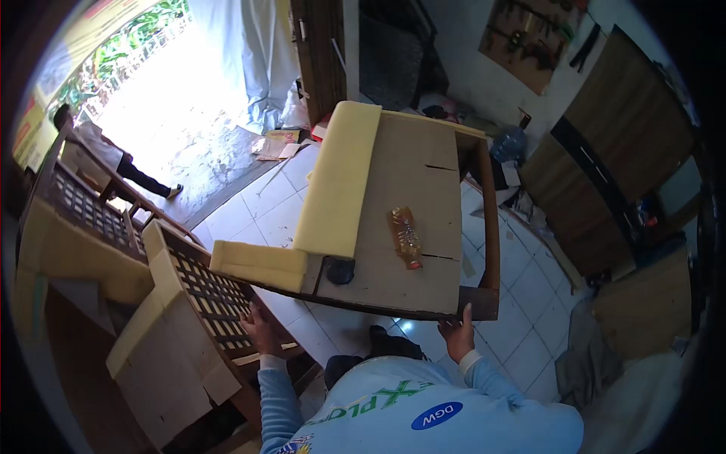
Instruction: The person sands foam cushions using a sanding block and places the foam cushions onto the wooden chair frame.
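Observation:
In front of me stands an upholstery frame, a wooden seat-like piece faced with brown cardboard and yellow foam. My right hand is at its near right corner, thumb on the edge and fingers partly hidden below. My left hand rests with fingers apart against the edge of a second frame with woven dark webbing, which stands at the left. On the cardboard lie an amber plastic bottle with a red cap and a round dark object, whose kind I cannot make out.
More foam-covered webbed frames stand farther left. A person is outside the doorway. White floor tiles run underneath. Wooden panels lean at the right, near a blue water jug. Tools hang on a wall board.

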Action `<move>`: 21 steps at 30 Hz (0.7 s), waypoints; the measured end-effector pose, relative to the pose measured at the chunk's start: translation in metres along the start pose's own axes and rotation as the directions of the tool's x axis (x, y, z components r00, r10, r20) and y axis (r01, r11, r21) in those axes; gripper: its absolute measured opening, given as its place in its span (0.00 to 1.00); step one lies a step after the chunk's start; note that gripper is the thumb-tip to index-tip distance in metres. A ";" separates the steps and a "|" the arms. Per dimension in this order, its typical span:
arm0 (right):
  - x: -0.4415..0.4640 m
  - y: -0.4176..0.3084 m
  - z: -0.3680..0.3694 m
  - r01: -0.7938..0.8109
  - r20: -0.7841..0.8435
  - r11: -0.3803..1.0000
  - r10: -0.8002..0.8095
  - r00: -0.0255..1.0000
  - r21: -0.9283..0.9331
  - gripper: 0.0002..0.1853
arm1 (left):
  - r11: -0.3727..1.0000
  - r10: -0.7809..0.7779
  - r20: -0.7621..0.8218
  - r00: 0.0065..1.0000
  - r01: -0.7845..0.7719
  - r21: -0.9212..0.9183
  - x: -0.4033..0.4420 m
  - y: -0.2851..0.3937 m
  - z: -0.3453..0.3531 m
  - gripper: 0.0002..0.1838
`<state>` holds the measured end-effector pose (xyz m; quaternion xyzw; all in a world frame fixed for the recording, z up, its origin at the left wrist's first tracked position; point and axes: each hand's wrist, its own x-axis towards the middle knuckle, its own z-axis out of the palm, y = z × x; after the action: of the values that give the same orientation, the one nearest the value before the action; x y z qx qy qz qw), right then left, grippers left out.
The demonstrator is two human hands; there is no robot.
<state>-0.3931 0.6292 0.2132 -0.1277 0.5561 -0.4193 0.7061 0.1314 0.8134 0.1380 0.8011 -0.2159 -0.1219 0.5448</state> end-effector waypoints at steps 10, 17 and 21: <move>0.028 0.014 0.024 0.352 -0.249 0.845 -0.269 0.930 0.402 0.27 | 0.288 -0.431 0.530 0.730 0.668 -0.686 0.086 0.087 0.049 0.32; 0.034 0.003 0.022 0.369 -0.335 0.836 -0.239 0.911 0.406 0.23 | 0.189 -0.354 0.566 0.745 0.649 -0.737 0.105 0.100 0.085 0.36; 0.039 -0.001 0.006 0.361 -0.308 0.834 -0.244 0.920 0.416 0.24 | 0.036 -0.380 0.655 0.653 0.718 -0.695 0.107 0.115 0.091 0.40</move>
<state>-0.3869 0.5981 0.1895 0.0104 0.4935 -0.6595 0.5669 0.1619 0.6518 0.2146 0.3175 0.1498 -0.5402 0.7648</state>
